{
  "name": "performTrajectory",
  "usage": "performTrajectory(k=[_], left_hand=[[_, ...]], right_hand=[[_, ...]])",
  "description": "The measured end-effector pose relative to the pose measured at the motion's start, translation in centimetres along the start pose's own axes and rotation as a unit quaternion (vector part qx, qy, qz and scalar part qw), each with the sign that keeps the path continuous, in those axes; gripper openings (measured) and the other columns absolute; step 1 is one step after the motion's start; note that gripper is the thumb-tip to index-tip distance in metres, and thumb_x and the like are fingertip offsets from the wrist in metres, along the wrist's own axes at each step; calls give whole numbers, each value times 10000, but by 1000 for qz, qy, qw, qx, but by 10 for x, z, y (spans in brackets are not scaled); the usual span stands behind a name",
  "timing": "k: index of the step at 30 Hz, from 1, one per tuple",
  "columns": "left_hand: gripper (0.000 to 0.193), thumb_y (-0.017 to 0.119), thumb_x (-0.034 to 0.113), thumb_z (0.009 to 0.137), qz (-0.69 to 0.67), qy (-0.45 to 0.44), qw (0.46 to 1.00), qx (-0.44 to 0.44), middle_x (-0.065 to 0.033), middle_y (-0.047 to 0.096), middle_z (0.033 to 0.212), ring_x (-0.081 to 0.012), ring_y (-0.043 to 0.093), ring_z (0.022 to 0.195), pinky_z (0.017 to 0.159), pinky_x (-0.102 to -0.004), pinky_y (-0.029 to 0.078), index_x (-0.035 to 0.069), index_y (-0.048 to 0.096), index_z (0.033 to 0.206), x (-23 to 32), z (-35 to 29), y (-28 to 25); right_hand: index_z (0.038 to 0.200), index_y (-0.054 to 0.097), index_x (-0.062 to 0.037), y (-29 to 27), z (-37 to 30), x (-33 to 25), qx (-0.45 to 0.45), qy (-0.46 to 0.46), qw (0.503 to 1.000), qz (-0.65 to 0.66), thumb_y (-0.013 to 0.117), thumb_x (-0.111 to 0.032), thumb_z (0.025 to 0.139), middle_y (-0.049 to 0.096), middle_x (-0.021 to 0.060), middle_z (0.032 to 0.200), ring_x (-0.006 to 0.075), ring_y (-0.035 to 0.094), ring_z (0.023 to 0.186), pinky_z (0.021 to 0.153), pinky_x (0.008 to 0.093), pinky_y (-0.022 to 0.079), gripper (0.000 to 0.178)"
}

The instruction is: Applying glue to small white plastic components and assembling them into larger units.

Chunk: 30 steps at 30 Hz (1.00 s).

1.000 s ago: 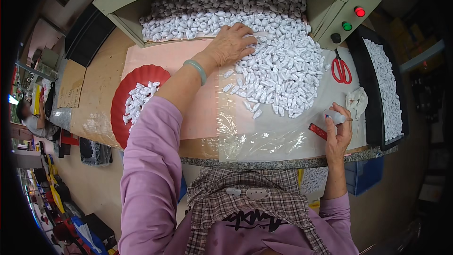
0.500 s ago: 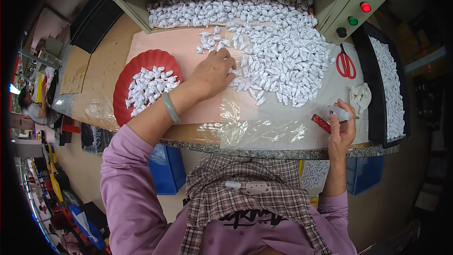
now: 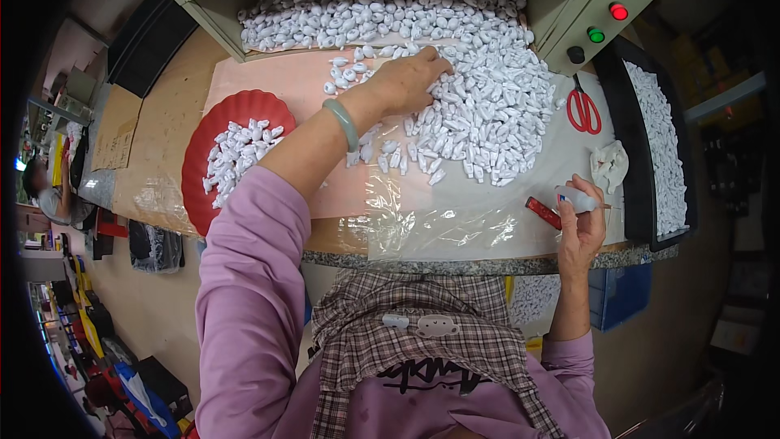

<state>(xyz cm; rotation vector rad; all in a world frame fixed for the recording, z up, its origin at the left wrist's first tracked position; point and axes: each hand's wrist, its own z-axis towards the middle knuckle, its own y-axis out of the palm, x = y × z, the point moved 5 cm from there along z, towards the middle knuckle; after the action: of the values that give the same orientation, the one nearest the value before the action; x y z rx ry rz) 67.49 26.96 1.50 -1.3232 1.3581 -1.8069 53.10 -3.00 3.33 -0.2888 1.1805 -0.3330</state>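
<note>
My left hand (image 3: 409, 84) reaches over the left edge of a heap of small white pieces (image 3: 487, 114). Its fingers are bent and apart at the heap, with the tips partly hidden; I see nothing held in them. Several rounder white pieces (image 3: 345, 73) lie beside that wrist on a pink sheet (image 3: 260, 85). My right hand (image 3: 585, 232) is closed around a small translucent squeeze bottle (image 3: 575, 200) with a thin tip, above the table's near right side. A red scalloped plate (image 3: 197, 158) with more white pieces stands left of my left forearm.
Behind the heap stands a pale green machine housing (image 3: 561, 28) filled with white pieces. Red-handled scissors (image 3: 583, 111), a crumpled white cloth (image 3: 608, 165) and a red object (image 3: 543, 212) lie on the right. A black tray (image 3: 642, 154) of white pieces borders that side.
My left hand has moved right and away from me, from the loose pieces onto the heap. A few pieces now lie apart near its wrist. My right hand keeps the bottle in place.
</note>
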Motion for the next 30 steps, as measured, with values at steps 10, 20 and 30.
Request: performTrajectory(k=[10,20,30], left_hand=[[227,681,74,767,-113,25,988,101,-116,592,941,-274,583,905,800,-343,466,29,630,984,-10,-34,-12],[196,654,147,775,-80,33,996,-35,-121,624,965,-288,600,881,791,-362,476,42,674,940,8,-104,-31],[229,628,156,791,-9,-14,992,128,-128,618,1008,-313,596,957,824,-393,480,47,655,990,-1,-23,-3]], right_hand=[[1200,522,29,3,-3,1,12,18,999,44,559,-19,893,483,101,1188,191,526,1075,941,315,430,313],[1199,523,36,-1,-5,6,17,18,998,51,548,2,897,478,92,1195,175,529,1071,943,304,432,304],[1198,525,36,3,-7,-2,9,6,999,51,556,-6,896,483,98,1201,176,534,1068,947,306,431,306]])
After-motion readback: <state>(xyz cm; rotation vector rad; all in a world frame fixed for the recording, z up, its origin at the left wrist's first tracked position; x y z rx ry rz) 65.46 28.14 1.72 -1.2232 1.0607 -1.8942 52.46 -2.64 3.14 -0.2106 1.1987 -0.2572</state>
